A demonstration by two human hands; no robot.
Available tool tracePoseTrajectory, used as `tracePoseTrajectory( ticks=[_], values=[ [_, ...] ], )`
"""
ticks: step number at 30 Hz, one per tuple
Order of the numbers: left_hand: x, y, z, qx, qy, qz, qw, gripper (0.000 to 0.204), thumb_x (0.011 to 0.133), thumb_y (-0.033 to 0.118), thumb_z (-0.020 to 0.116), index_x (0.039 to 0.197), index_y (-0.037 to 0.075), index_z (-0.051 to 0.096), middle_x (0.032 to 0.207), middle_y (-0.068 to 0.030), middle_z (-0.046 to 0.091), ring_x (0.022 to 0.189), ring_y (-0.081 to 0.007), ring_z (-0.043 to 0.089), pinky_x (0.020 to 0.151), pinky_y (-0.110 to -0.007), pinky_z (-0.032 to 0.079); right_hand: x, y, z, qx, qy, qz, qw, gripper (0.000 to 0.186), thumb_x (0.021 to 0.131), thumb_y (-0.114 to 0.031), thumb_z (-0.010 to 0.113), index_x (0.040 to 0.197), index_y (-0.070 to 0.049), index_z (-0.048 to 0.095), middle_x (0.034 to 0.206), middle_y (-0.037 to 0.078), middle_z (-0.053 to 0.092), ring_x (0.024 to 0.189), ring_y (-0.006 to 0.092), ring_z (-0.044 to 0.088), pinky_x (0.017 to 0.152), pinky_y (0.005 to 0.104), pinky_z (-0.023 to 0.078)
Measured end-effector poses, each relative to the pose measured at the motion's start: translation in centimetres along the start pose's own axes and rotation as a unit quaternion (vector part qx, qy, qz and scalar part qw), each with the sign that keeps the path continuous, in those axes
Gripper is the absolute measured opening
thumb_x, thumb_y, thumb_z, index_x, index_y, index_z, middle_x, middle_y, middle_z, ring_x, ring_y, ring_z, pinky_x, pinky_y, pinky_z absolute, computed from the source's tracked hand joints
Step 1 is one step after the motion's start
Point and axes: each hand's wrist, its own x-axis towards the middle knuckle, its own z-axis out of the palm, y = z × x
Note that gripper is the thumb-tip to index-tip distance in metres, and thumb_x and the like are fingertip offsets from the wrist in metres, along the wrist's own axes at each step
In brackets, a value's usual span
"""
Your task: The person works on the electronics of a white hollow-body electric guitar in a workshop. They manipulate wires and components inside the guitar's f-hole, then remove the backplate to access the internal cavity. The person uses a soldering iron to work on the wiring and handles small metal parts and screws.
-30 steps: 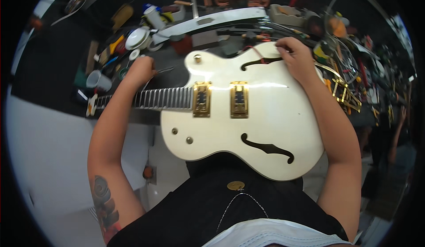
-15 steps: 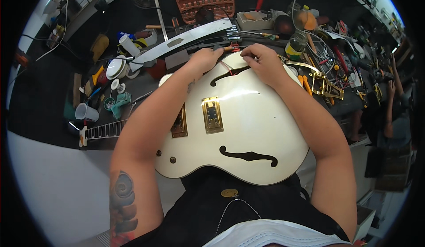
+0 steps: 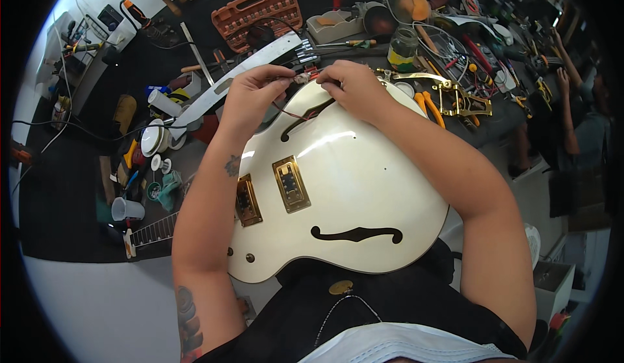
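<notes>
A cream hollow-body guitar (image 3: 344, 187) with gold-framed pickups (image 3: 292, 183) lies before me, its neck (image 3: 153, 233) extending left. Thin wires (image 3: 289, 115) emerge around the upper f-hole. Beyond that edge, my left hand (image 3: 253, 93) is pinched closed beside a small component (image 3: 301, 77); what it grips is too small to name. Curled fingers on my right hand (image 3: 351, 89) rest near the body's upper rim, their contents hidden. A gold tailpiece (image 3: 458, 100) lies apart at the right, beside orange-handled pliers (image 3: 432, 109).
The dark bench holds many tools, an orange socket case (image 3: 253, 12), a pale strip (image 3: 201, 96), a glass jar (image 3: 402, 51), a plastic cup (image 3: 128, 208) and tangled cables. At far right, another person's arms (image 3: 567, 96) reach toward the bench.
My left hand has moved from over the neck to the guitar's upper edge, beside my right hand, which has shifted leftward. The view of the bench has also turned.
</notes>
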Motion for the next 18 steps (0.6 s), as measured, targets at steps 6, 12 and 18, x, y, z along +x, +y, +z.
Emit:
tracePoseTrajectory(
  ticks=[6, 12, 18],
  values=[
    [-0.2, -0.3, 1.8, -0.033, 0.002, -0.032, 0.999, 0.019, 0.098, 0.003, 0.073, 0.115, -0.002, 0.08, 0.097, -0.0058, 0.078, 0.084, -0.009, 0.067, 0.078, -0.024, 0.054, 0.0, 0.1, -0.1, -0.008, -0.005, 0.009, 1.0, 0.011, 0.096, -0.011, 0.072, 0.105, -0.006, 0.077, 0.103, 0.015, 0.073, 0.1, 0.0368, 0.07, 0.09, 0.046, 0.056],
    [0.7, -2.0, 0.4, -0.161, 0.026, -0.069, 0.984, 0.014, 0.1, 0.004, 0.069, 0.112, 0.0, 0.074, 0.093, -0.0055, 0.074, 0.079, -0.0123, 0.066, 0.073, -0.027, 0.054, 0.0, 0.1, 0.1, -0.014, 0.0, 0.001, 1.0, 0.011, 0.097, -0.01, 0.072, 0.106, -0.005, 0.077, 0.103, 0.014, 0.073, 0.097, 0.0353, 0.071, 0.088, 0.044, 0.056],
    [0.8, -2.1, 0.0, -0.157, 0.028, -0.087, 0.983, 0.011, 0.102, 0.003, 0.064, 0.109, 0.0, 0.072, 0.093, -0.0034, 0.07, 0.079, -0.0123, 0.063, 0.074, -0.028, 0.053, -0.1, 0.3, 0.1, -0.018, 0.005, -0.008, 1.0, 0.013, 0.096, -0.006, 0.073, 0.108, -0.004, 0.077, 0.101, 0.012, 0.073, 0.093, 0.0312, 0.072, 0.084, 0.0394, 0.057]
  ],
)
